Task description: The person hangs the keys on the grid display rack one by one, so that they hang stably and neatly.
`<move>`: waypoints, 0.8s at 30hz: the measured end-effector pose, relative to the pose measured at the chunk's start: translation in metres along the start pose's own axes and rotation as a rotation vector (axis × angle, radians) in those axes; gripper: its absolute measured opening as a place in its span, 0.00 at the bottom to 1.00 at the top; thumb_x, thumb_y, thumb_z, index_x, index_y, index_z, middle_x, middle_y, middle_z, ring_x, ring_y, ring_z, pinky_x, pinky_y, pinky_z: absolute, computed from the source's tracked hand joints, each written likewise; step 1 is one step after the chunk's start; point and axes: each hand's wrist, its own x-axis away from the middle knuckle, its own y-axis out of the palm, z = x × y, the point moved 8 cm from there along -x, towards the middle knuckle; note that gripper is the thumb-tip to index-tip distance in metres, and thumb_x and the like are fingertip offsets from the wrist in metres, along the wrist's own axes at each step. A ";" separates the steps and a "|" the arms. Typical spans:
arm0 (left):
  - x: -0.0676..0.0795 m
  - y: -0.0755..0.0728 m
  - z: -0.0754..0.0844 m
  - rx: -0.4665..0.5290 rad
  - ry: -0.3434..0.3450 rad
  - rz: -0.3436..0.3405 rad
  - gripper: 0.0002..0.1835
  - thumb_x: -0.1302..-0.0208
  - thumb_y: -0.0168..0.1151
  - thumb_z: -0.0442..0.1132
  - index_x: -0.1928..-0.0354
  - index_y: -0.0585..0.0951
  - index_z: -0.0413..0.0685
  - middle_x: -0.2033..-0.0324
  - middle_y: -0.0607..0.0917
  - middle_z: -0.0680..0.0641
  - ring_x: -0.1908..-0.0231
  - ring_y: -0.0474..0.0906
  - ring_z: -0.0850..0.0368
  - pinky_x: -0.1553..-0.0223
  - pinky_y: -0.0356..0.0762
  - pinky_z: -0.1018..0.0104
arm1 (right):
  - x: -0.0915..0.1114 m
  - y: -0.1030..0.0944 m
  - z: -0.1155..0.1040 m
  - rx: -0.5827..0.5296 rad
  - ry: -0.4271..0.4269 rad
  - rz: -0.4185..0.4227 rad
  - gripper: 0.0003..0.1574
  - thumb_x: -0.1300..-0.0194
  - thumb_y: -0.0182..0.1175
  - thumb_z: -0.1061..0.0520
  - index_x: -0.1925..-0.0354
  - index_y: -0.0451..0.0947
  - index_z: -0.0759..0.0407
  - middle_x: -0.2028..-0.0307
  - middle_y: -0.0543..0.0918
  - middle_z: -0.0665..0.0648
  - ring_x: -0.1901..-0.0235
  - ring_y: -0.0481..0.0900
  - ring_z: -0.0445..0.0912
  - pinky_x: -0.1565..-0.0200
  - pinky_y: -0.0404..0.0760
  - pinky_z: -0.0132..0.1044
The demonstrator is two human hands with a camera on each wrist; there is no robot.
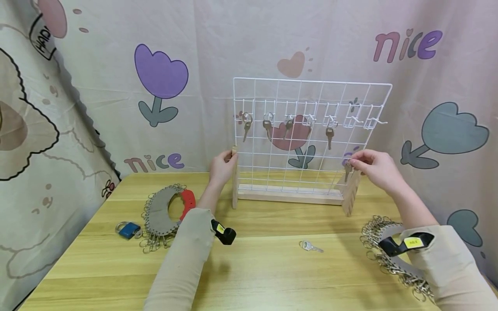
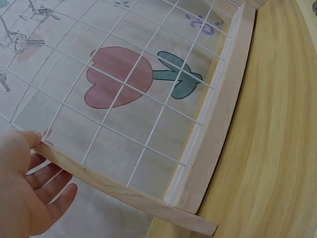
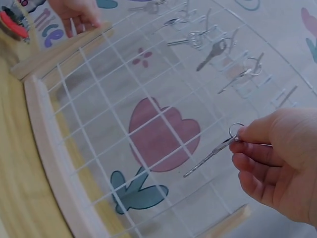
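A white wire grid rack stands on a wooden base. My left hand holds the top of the rack's left wooden post, thumb on the near side and fingers behind. With thumb and forefinger, my right hand pinches a key by its ring; the key hangs in front of the grid's right side, below the hooks. Several keys hang from the row of hooks, among them one key right of the middle. Two hooks at the right end, including the outermost hook, carry no key.
Another key lies on the table before the rack. At left are a blue padlock and a grey ring-fringed plate with a red part. A similar plate lies partly under my right forearm. A printed curtain hangs behind.
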 end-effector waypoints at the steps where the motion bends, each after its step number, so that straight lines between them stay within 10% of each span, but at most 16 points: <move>1: 0.000 0.000 0.000 0.003 0.001 -0.001 0.23 0.33 0.54 0.44 0.40 0.72 0.39 0.46 0.77 0.40 0.46 0.72 0.47 0.46 0.70 0.56 | -0.001 -0.003 -0.001 0.002 0.003 0.011 0.16 0.32 0.53 0.54 0.58 0.75 0.68 0.66 0.79 0.62 0.70 0.74 0.38 0.70 0.75 0.25; 24: 0.000 -0.001 0.003 -0.017 0.026 0.016 0.22 0.33 0.54 0.43 0.42 0.73 0.37 0.49 0.78 0.39 0.47 0.74 0.47 0.48 0.71 0.57 | -0.019 -0.048 -0.029 -0.020 0.049 0.177 0.24 0.32 0.51 0.45 0.52 0.73 0.64 0.68 0.77 0.49 0.69 0.72 0.37 0.70 0.72 0.21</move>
